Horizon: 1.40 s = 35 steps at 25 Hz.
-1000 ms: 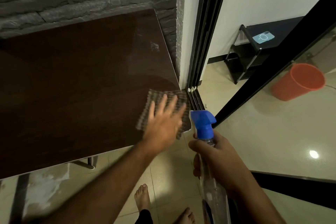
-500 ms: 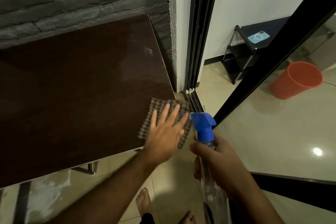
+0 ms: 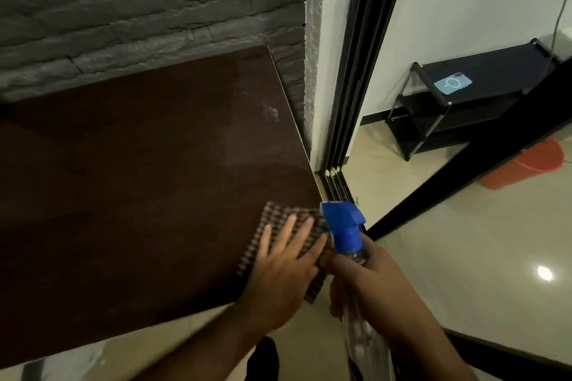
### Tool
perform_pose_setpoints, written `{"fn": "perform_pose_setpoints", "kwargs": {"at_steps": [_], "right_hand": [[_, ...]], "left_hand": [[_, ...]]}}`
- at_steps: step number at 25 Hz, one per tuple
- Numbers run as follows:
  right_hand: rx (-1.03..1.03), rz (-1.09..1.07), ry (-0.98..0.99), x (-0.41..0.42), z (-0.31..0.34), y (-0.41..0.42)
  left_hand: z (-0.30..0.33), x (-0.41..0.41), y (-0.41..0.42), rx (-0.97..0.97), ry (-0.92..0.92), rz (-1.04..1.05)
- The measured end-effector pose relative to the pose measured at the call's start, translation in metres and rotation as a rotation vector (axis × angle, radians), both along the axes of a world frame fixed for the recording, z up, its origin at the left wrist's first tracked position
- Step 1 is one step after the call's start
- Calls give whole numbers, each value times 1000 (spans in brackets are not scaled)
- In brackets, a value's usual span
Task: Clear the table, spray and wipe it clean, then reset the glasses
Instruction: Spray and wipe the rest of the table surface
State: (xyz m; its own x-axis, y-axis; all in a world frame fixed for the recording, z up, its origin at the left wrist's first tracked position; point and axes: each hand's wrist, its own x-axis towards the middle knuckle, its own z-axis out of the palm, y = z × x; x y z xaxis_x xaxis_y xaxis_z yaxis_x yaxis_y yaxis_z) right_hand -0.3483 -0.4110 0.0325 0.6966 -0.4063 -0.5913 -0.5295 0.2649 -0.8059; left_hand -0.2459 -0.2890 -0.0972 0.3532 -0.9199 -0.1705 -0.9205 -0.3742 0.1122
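Note:
A dark brown table (image 3: pixel 130 182) stands against a grey stone wall, with a dull wet-looking patch near its right edge. My left hand (image 3: pixel 284 269) lies flat, fingers spread, pressing a brown checked cloth (image 3: pixel 278 223) onto the table's near right corner; part of the cloth hangs over the edge. Just to the right, my right hand (image 3: pixel 368 291) grips a clear spray bottle (image 3: pixel 359 257) by the neck, its blue nozzle (image 3: pixel 342 219) pointing left over the cloth. No glasses are in view.
Black sliding-door rails (image 3: pixel 356 71) run down just right of the table. Beyond stand a black rack (image 3: pixel 458 108) with a phone (image 3: pixel 452 83) on top and an orange bucket (image 3: pixel 523 164) on the tiled floor. A black frame bar (image 3: pixel 464 170) crosses diagonally.
My left hand has slid the cloth a little toward me along the table's right corner. The view has shifted, and the spray bottle has come closer to the cloth.

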Motion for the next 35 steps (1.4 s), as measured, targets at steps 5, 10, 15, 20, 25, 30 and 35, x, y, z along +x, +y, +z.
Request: {"fn": "perform_pose_setpoints", "kwargs": {"at_steps": [5,10,15,20,25,30,35], "right_hand": [[-50,10,37,67,7,-4],[-85,11,81,126,10,-12],[-152,16,128,151,22,-29],[-157,40,171,160,16,-38],[-249,26,254,139,9,-50],[-272,68,228,121,12,-65],[-250,130,100,159,26,-86]], "left_hand": [[1,203,3,76,-23,549],[3,238,-70,58,-40,479],[9,181,64,6,-1,182],[4,369,-12,95,25,658],[3,384,-52,85,55,802],[9,360,-58,70,63,830],[3,286,-62,-17,10,727]]}}
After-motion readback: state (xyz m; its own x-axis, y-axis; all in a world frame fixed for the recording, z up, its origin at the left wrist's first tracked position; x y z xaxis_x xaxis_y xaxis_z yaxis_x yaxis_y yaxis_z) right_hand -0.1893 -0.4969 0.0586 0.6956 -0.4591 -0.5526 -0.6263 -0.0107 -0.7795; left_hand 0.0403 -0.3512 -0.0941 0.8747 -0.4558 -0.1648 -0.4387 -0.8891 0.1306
